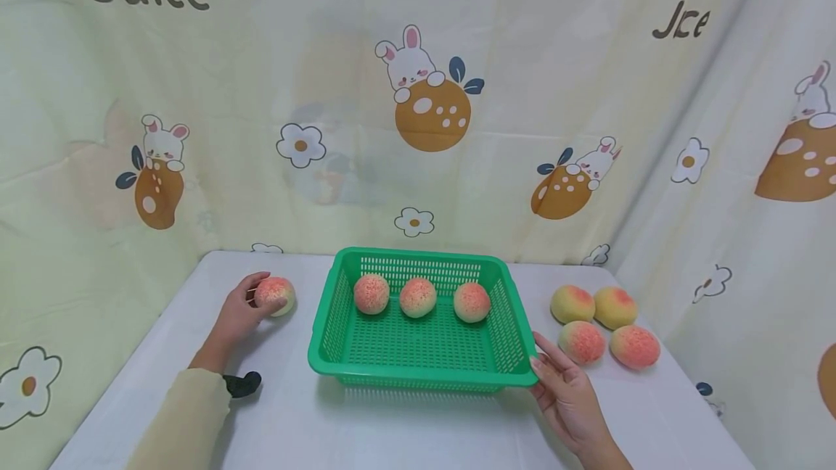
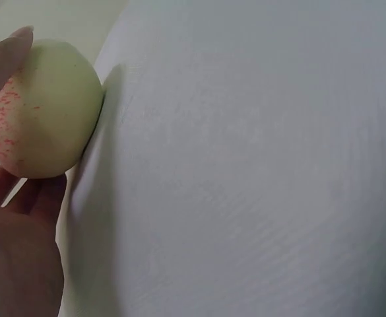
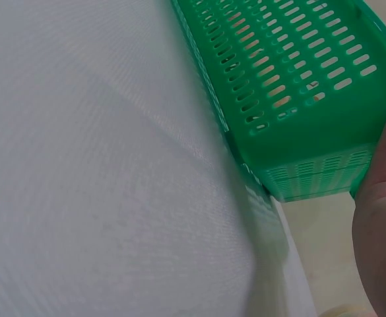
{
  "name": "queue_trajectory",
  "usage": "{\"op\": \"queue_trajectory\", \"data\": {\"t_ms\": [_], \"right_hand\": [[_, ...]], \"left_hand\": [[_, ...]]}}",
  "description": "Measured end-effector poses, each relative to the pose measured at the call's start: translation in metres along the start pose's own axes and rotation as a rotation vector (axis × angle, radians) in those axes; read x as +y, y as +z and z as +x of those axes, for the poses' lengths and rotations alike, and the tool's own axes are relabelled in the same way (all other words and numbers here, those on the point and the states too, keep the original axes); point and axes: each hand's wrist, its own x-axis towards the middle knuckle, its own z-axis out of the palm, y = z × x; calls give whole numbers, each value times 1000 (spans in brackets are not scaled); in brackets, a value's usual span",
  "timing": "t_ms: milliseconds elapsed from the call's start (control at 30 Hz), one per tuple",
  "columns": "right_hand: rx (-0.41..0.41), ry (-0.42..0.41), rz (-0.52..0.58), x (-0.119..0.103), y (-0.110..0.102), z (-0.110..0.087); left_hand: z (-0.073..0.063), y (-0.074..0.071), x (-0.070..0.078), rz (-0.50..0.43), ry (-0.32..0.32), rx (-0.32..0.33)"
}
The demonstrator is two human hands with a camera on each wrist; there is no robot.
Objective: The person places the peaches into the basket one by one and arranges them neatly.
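Note:
On the left side of the table, my left hand grips a pink and pale yellow peach, thumb on one side and fingers on the other. The left wrist view shows the peach close over the white cloth. My right hand holds the front right corner of a green plastic basket, thumb at the rim and some fingers below it. Inside the basket, a left peach, a middle peach and a right peach lie in a row towards the back.
Right of the basket, several more fruits sit in a group on the table, among them a yellow one and a pinker one. A printed curtain hangs behind the white table and along its sides.

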Motion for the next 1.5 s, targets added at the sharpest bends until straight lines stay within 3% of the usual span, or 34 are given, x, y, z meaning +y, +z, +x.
{"op": "queue_trajectory", "data": {"t_ms": [600, 1100, 1500], "right_hand": [[34, 11, -34, 2, 0, 1], [1, -8, -17, 2, 0, 0], [13, 5, -9, 0, 0, 0]], "left_hand": [[-1, 5, 1, -21, 12, 44], [-1, 8, -1, -16, 25, 70], [-6, 3, 1, 16, 41, 75]]}}
